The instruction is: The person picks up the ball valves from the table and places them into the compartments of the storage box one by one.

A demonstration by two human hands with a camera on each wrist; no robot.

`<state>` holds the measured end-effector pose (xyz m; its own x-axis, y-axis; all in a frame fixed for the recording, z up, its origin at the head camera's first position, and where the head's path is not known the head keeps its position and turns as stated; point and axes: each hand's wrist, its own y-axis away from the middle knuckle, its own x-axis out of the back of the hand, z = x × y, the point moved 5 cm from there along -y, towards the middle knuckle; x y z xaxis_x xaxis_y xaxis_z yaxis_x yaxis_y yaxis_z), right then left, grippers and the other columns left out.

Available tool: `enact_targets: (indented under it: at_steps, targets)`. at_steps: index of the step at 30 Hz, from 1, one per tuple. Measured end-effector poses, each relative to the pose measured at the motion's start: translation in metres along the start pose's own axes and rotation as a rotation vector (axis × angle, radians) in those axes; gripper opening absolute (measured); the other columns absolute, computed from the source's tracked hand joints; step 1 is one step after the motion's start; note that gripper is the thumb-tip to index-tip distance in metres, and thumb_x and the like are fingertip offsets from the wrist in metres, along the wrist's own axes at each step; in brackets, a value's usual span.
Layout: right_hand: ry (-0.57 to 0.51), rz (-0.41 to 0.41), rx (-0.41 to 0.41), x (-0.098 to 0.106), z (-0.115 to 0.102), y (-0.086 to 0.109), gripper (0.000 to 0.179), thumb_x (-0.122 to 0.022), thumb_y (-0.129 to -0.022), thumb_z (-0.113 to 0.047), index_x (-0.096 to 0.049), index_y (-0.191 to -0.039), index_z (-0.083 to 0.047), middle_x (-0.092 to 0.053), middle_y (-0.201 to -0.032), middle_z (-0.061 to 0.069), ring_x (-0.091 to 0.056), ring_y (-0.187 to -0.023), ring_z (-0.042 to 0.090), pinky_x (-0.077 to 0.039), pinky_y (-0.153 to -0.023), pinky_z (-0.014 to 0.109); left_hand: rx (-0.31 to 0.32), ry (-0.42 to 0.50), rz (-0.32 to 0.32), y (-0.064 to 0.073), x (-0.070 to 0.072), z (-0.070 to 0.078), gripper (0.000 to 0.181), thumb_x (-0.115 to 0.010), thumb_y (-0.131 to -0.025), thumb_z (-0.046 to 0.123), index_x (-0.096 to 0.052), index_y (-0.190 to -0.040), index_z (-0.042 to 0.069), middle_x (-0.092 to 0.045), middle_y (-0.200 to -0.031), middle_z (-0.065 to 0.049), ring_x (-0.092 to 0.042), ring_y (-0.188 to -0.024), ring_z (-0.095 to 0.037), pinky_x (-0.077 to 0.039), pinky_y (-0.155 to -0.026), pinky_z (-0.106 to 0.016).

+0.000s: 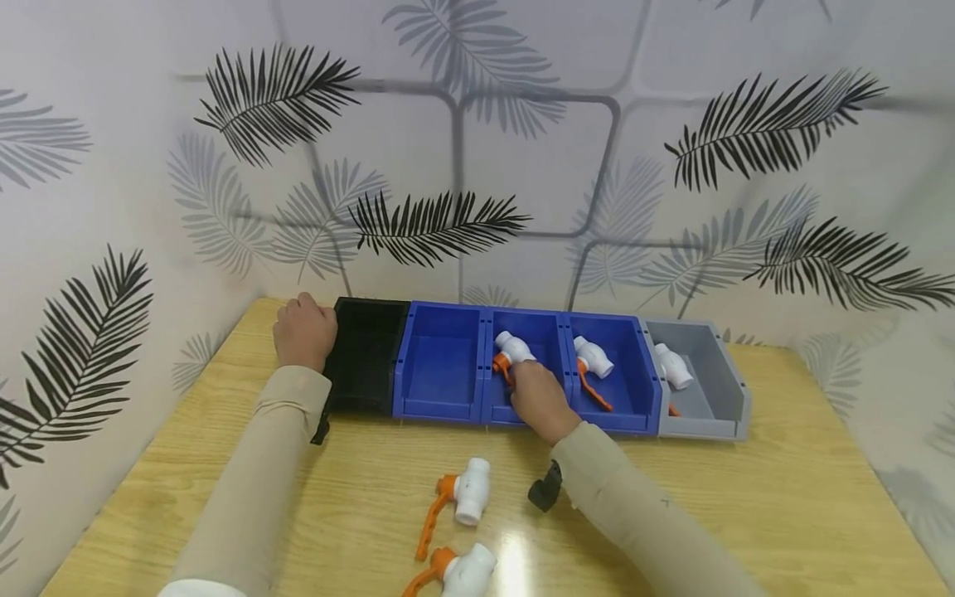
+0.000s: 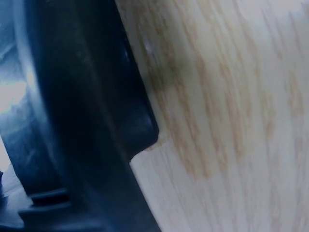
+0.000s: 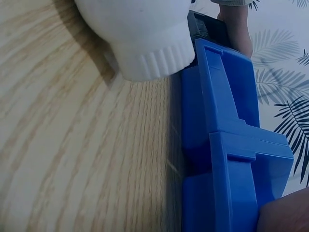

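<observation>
My right hand (image 1: 540, 400) reaches into the blue bin (image 1: 500, 413) third from the left and grips a white ball valve (image 1: 515, 348) with an orange lever; the fingertips are mostly hidden. In the right wrist view, part of the right hand (image 3: 286, 212) shows at the bin's edge. My left hand (image 1: 304, 332) is beside the left wall of the black bin (image 1: 366, 356), its fingers curled; whether they pinch the wall cannot be told. The left wrist view shows the black bin's wall (image 2: 82, 121), but no fingers.
Another blue bin (image 1: 440, 365) is left of the right hand. Farther right, a blue bin (image 1: 630, 385) and a grey bin (image 1: 709, 390) each hold a valve. Two more valves, one nearer the bins (image 1: 472, 491) and one at the front (image 1: 470, 572), lie on the wooden table (image 1: 358, 506).
</observation>
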<state>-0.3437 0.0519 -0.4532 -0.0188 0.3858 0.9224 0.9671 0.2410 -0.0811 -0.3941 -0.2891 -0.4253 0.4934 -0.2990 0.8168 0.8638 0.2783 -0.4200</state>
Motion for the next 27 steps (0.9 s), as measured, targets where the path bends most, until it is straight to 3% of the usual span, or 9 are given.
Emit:
enact_targets:
  at_steps: [6,17,23,27]
  targets:
    - [0.013,-0.012,-0.040,0.001,0.001,0.001,0.004,-0.060,-0.085,-0.003,-0.059,-0.081,-0.003,-0.059,-0.078,0.009,-0.055,-0.065,0.022,-0.046,-0.060,0.035,0.005,-0.006,0.003,0.001,0.000,0.001,0.028,-0.037,-0.092,0.015,-0.049,-0.085,-0.010,-0.050,-0.080,-0.026,-0.049,-0.076,-0.045,-0.041,-0.068,-0.057]
    - [0.079,0.087,0.094,0.011,-0.006,0.013,0.010,-0.061,-0.087,-0.007,-0.062,-0.084,0.002,-0.057,-0.075,0.011,-0.057,-0.064,0.022,-0.047,-0.058,0.036,0.004,-0.015,0.005,0.001,-0.002,0.000,0.029,-0.038,-0.091,0.016,-0.049,-0.086,-0.010,-0.050,-0.080,-0.027,-0.049,-0.077,-0.045,-0.042,-0.067,-0.057]
    - [0.059,0.180,0.182,0.033,-0.013,0.028,0.008,-0.064,-0.085,-0.010,-0.066,-0.087,-0.002,-0.058,-0.076,0.006,-0.054,-0.064,0.016,-0.047,-0.057,0.031,-0.004,-0.020,0.043,0.002,0.002,0.003,0.029,-0.038,-0.090,0.015,-0.050,-0.083,-0.011,-0.051,-0.078,-0.028,-0.050,-0.075,-0.046,-0.042,-0.065,-0.058]
    - [0.054,0.291,0.221,0.057,-0.007,0.037,0.011,-0.063,-0.087,-0.014,-0.068,-0.089,-0.005,-0.061,-0.077,0.004,-0.055,-0.063,0.013,-0.047,-0.056,0.030,-0.006,-0.018,0.056,0.002,0.003,0.004,0.029,-0.038,-0.089,0.014,-0.050,-0.083,-0.011,-0.051,-0.078,-0.029,-0.051,-0.074,-0.047,-0.042,-0.065,-0.058]
